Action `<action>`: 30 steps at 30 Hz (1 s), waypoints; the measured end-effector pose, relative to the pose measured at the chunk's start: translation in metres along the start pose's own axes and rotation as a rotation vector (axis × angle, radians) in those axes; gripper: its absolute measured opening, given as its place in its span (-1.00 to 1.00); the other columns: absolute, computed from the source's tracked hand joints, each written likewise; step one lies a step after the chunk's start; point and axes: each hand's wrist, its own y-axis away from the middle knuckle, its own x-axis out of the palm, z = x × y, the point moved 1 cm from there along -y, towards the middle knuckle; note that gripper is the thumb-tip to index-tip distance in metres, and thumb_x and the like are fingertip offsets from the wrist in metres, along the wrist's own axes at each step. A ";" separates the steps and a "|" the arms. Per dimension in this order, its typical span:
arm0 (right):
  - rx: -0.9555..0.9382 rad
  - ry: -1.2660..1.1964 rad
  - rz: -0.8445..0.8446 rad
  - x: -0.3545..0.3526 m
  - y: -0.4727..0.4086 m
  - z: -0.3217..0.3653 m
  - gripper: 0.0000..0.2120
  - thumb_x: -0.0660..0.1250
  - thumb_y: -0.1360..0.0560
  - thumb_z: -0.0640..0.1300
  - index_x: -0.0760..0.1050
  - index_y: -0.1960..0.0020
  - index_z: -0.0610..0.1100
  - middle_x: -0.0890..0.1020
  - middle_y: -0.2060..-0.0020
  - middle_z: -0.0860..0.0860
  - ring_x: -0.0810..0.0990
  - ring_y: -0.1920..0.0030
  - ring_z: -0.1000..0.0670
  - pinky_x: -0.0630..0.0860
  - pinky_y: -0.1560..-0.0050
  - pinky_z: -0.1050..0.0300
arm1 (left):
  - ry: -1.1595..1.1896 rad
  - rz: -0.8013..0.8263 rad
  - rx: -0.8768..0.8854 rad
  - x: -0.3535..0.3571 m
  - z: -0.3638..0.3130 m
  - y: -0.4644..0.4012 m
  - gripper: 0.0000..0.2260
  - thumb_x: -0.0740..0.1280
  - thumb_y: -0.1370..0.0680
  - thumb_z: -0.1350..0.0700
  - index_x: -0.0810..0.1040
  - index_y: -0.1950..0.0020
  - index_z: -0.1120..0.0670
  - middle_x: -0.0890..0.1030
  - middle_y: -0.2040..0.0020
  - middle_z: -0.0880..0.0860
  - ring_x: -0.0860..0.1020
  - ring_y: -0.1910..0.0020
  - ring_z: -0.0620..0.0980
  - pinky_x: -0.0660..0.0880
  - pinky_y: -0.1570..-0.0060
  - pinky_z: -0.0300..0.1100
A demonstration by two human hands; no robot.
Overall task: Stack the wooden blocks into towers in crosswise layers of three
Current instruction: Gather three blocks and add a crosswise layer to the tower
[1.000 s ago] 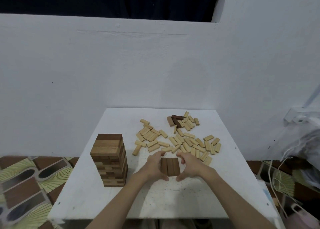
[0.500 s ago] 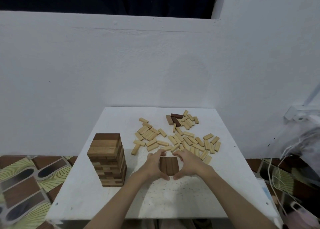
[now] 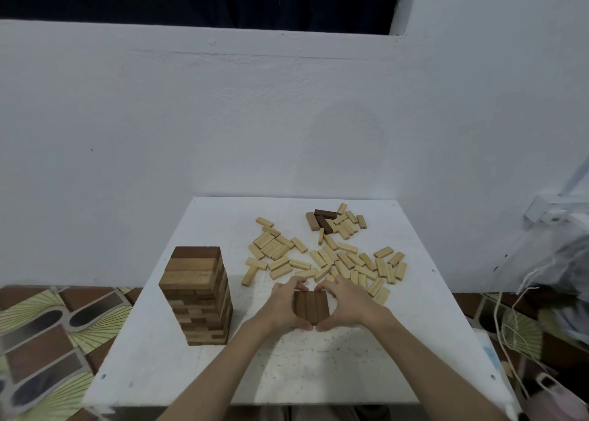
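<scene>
White plaster wall stood behind a small white table (image 3: pixel 223 373), and on that table I worked from the near middle. I had three dark blocks (image 3: pixel 310 306) lying flat side by side, touching, as the bottom layer of a new tower; their long axes ran away from me toward the wall, so the layer pointed front to back. My left hand (image 3: pixel 280 306) cupped the left flank of that layer and my right hand (image 3: pixel 345 306) cupped the right flank, fingers curled round the far corners and thumbs meeting at the near end, both clamped on the set to square it up. The relation I judged the next move to turn on was this: the loose pale blocks (image 3: pixel 334 258) lay scattered just beyond my fingertips, farther from me, spreading more to the right than to the left, so my right hand sat nearer the bulk of them. A few darker pieces (image 3: pixel 323 219) lay farther back on the right. Since the bottom layer ran front to back, I reckoned the next three had to lie across it, left to right. The finished tower (image 3: pixel 197 296) stood upright well apart to the left, near the table's left edge.
</scene>
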 end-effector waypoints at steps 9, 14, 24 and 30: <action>0.014 -0.020 0.003 -0.002 0.001 0.004 -0.20 0.55 -0.20 0.20 0.34 -0.37 0.10 0.35 -0.03 0.08 0.42 -0.11 0.03 0.33 -0.03 0.13 | 0.017 -0.002 -0.019 -0.001 0.000 0.001 -0.13 0.59 -0.23 0.15 0.19 -0.42 -0.03 0.36 -0.21 -0.09 0.22 -0.21 -0.10 0.26 -0.14 -0.26; 0.011 -0.027 -0.004 -0.002 0.001 0.004 -0.26 0.54 -0.21 0.20 0.37 -0.32 0.11 0.35 -0.01 0.08 0.36 -0.01 0.06 0.31 -0.01 0.12 | 0.018 -0.007 -0.015 -0.001 0.001 0.002 -0.16 0.58 -0.24 0.16 0.21 -0.41 -0.04 0.38 -0.23 -0.03 0.26 -0.21 -0.09 0.27 0.18 -0.53; 0.004 -0.066 -0.024 0.000 0.002 0.004 -0.30 0.56 -0.20 0.19 0.41 -0.27 0.11 0.35 0.00 0.09 0.36 0.01 0.08 0.31 0.04 0.15 | 0.012 -0.004 -0.020 0.000 -0.003 0.003 -0.18 0.58 -0.23 0.14 0.23 -0.39 -0.04 0.37 -0.20 -0.03 0.29 -0.20 -0.07 0.45 0.23 -0.42; -0.020 -0.070 -0.057 -0.007 0.004 0.004 -0.26 0.56 -0.17 0.21 0.41 -0.29 0.10 0.33 -0.02 0.09 0.37 -0.01 0.08 0.34 0.01 0.14 | -0.025 -0.033 0.012 -0.006 -0.012 0.003 -0.19 0.59 -0.21 0.10 0.26 -0.36 -0.03 0.41 -0.22 -0.06 0.32 -0.19 -0.12 0.41 0.15 -0.39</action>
